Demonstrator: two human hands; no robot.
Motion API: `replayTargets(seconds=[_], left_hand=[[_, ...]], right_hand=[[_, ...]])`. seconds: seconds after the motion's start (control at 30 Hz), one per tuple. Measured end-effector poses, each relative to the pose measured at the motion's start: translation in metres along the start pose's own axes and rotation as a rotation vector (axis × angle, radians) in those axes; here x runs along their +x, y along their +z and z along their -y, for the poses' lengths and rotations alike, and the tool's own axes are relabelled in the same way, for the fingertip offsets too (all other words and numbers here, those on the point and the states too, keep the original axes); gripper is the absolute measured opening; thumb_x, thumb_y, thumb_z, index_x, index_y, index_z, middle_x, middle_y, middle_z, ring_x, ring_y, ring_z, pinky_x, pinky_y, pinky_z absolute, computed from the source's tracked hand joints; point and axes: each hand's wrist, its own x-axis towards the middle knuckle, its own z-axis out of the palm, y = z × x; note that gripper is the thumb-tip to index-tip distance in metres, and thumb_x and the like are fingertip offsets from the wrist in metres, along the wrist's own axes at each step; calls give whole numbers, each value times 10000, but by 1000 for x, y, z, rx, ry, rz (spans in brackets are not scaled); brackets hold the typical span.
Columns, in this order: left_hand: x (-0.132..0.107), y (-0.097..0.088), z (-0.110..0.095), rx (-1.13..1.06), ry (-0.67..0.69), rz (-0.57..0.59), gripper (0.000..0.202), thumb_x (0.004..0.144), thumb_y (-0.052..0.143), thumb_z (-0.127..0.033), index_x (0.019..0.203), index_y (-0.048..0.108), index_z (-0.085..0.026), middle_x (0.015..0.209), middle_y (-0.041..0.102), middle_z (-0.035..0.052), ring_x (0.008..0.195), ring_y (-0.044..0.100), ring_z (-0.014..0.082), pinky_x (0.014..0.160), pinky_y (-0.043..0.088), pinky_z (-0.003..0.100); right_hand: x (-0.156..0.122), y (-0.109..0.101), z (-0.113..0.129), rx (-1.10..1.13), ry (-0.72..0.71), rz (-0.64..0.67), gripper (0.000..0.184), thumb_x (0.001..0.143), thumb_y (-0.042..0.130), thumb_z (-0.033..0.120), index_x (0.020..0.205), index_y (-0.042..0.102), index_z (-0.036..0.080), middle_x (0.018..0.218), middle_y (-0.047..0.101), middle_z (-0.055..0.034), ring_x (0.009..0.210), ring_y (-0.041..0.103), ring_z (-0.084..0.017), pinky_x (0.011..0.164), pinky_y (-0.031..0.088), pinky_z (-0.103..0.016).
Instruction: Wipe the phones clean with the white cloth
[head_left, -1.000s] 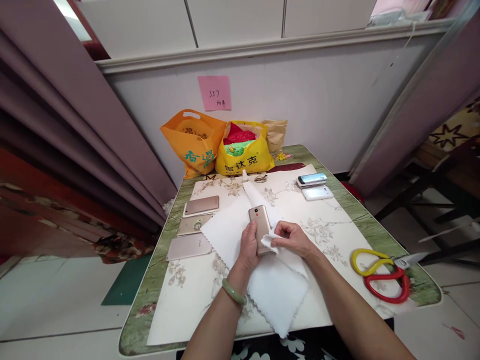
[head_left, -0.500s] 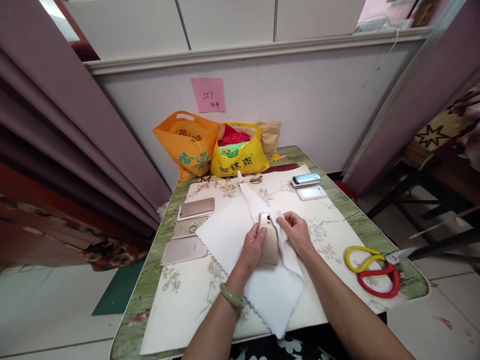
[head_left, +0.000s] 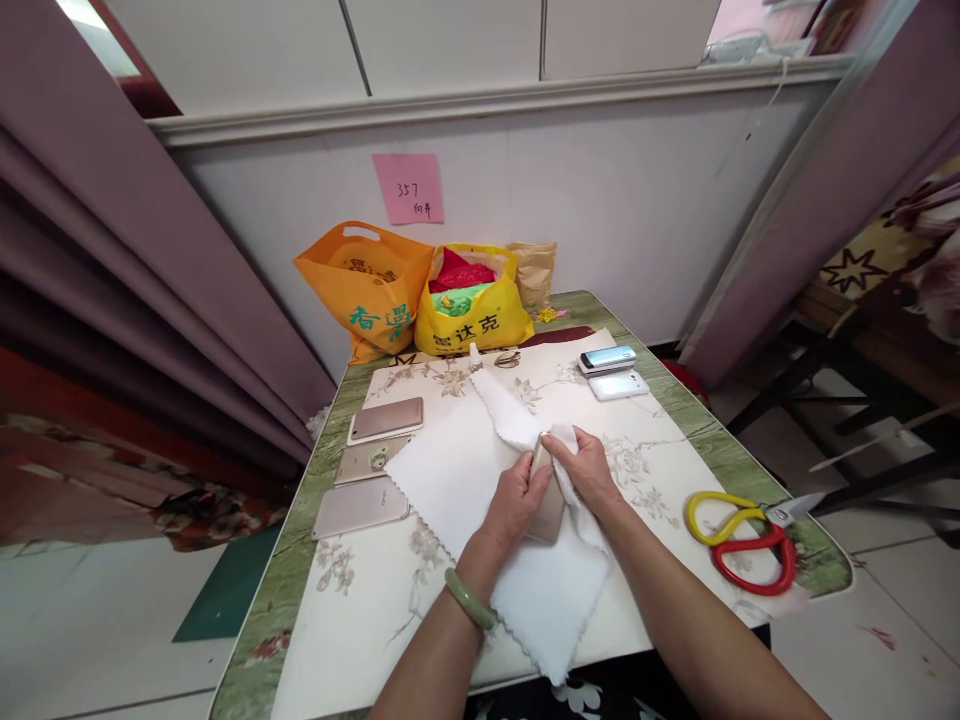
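A gold smartphone [head_left: 550,512] is tilted up over the white cloth [head_left: 450,455], its upper end partly covered by fingers and fabric. My left hand [head_left: 517,495] grips the phone along its left side, with a green bangle [head_left: 469,600] on that wrist. My right hand [head_left: 583,468] is closed on a folded part of the cloth and presses it against the phone's top and right edge. The cloth has a scalloped border, and one corner hangs toward the near table edge.
Several phones [head_left: 361,505] lie at the left of the table; two more [head_left: 616,386] lie at the back right. Scissors [head_left: 754,540] with yellow and red handles rest at the right edge. An orange bag [head_left: 382,290], a yellow bag [head_left: 476,325] and a small spray bottle [head_left: 475,357] stand behind.
My right hand has moved left with the cloth, onto the phone's top end. The phone has tilted, and its back is now more covered. The view has shifted slightly.
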Motion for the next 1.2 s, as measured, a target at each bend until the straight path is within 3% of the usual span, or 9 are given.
replayTargets(seconds=[0.3, 0.47, 0.7, 0.83, 1.0, 1.1, 1.2], left_hand=[[-3, 2, 0, -181, -67, 40, 335, 839, 591, -459, 1024, 645, -185, 822, 626, 23, 699, 491, 159, 645, 391, 260], [-2, 1, -2, -217, -86, 50, 355, 823, 606, -478, 1006, 638, -175, 806, 635, 21, 712, 528, 160, 654, 410, 256], [-12, -4, 2, -160, -227, 111, 429, 669, 769, -365, 1007, 589, -172, 781, 664, 23, 678, 589, 170, 616, 419, 255], [-19, -4, -7, -46, -196, 3, 307, 675, 745, -336, 912, 633, -174, 765, 661, 16, 676, 569, 168, 622, 411, 256], [-33, -6, -12, 134, -20, -276, 167, 711, 701, -307, 847, 668, -216, 784, 645, -1, 729, 544, 171, 712, 412, 268], [-40, -5, -5, 191, 31, -407, 137, 701, 700, -274, 833, 683, -237, 768, 633, 11, 716, 529, 177, 728, 406, 279], [-41, -2, 3, 228, 49, -449, 132, 706, 692, -259, 836, 679, -245, 793, 631, 26, 729, 533, 188, 734, 407, 291]], right_hand=[[8, 8, -7, 192, 193, -27, 480, 739, 632, 666, 733, 644, 187, 526, 574, 22, 473, 488, -144, 465, 379, -263], [9, 7, -11, 125, 131, -55, 521, 757, 587, 698, 750, 657, 182, 552, 600, 5, 520, 537, -164, 505, 410, -272], [14, -3, -13, 26, 104, -263, 527, 792, 538, 688, 763, 680, 182, 631, 644, -26, 610, 566, -189, 597, 437, -291], [12, -3, -8, 104, 133, -261, 530, 792, 542, 688, 806, 696, 181, 629, 647, -18, 595, 565, -186, 585, 443, -290], [13, -8, -3, 214, 171, -300, 657, 855, 381, 725, 962, 725, 175, 769, 708, -63, 709, 629, -220, 644, 482, -309], [11, -12, 0, 216, 78, -372, 699, 907, 265, 693, 1032, 714, 173, 990, 716, -96, 910, 642, -236, 786, 479, -325], [4, -11, 6, 136, -67, -376, 650, 958, 221, 607, 1089, 691, 177, 1144, 676, -101, 1066, 598, -237, 911, 435, -350]])
